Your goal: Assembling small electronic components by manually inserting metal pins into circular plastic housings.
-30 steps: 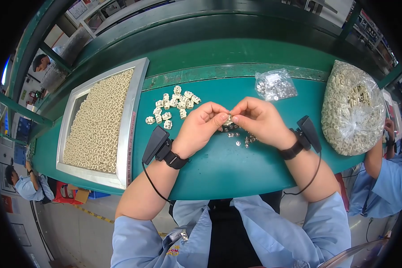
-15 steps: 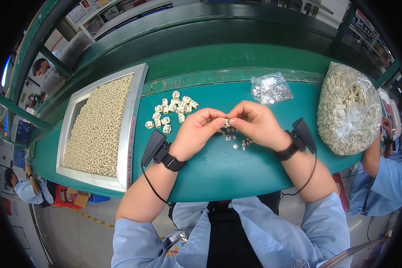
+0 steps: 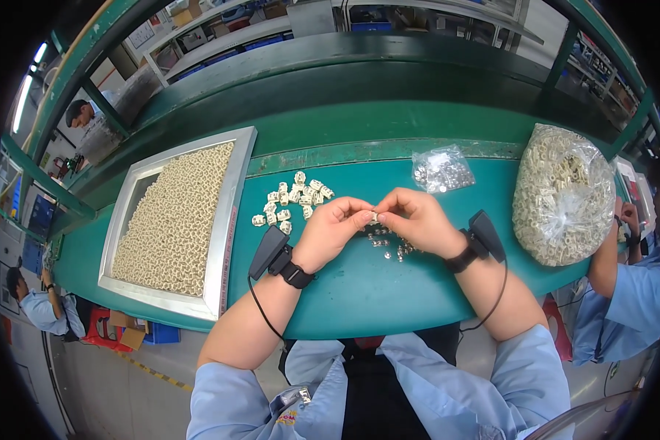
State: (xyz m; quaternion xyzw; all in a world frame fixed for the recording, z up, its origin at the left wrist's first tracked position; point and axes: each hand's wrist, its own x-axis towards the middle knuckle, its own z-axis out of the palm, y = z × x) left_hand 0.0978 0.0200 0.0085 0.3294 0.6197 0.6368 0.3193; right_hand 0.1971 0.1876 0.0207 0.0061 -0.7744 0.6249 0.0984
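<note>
My left hand [image 3: 335,231] and my right hand [image 3: 422,222] meet over the middle of the green table, thumbs and forefingers pinched on one small cream plastic part [image 3: 375,218]. Fingertips cover most of it. Just beneath them lie several loose small shiny metal pieces [image 3: 389,254], partly hidden by my right hand. To the left of my left hand is a loose cluster of cream plastic parts [image 3: 294,195], some showing dark or metallic spots.
On the left, a metal-framed tray [image 3: 220,282] holds many cream parts. A clear bag of metal pieces [image 3: 443,169] lies behind my right hand. A large bag of cream parts [image 3: 562,198] stands on the right, beside a co-worker's arm [image 3: 603,257]. Cables hang from both my wrist straps.
The whole view has shifted, so the table and its things sit slightly lower in the picture. Both my hands keep their pinch on the small cream part.
</note>
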